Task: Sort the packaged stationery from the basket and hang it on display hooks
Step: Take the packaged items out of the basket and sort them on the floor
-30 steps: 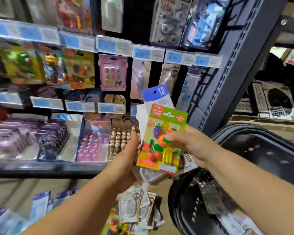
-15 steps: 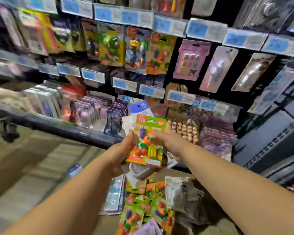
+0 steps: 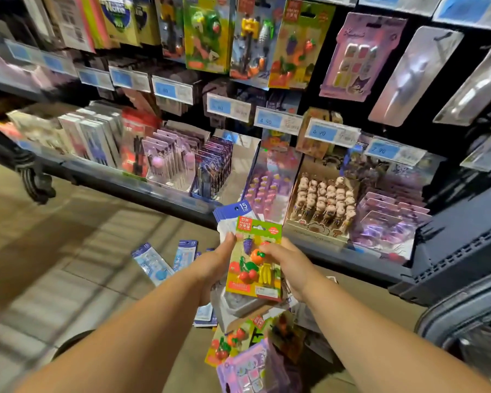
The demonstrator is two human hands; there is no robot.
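Observation:
A green and yellow fruit eraser pack (image 3: 255, 259) is pinched at its right edge by my right hand (image 3: 288, 268). Behind it my left hand (image 3: 214, 268) grips a stack of packs, with blue-topped 15 cm ruler packs (image 3: 234, 212) sticking out above. Matching fruit eraser packs (image 3: 294, 43) hang on hooks high on the display, above and right of my hands. The dark basket (image 3: 465, 319) shows only as a curved rim at the lower right.
Sorted piles lie on the floor: blue ruler packs (image 3: 156, 265), fruit eraser packs (image 3: 233, 338) and purple packs (image 3: 253, 370). The bottom shelf (image 3: 165, 190) holds boxes of small goods. Price tags (image 3: 277, 120) line the hook rows. A cart wheel (image 3: 33, 177) stands at left.
The view swung left and down from the basket toward the shelf and floor piles. Both hands keep the same hold on the packs, now lower in front of the bottom shelf.

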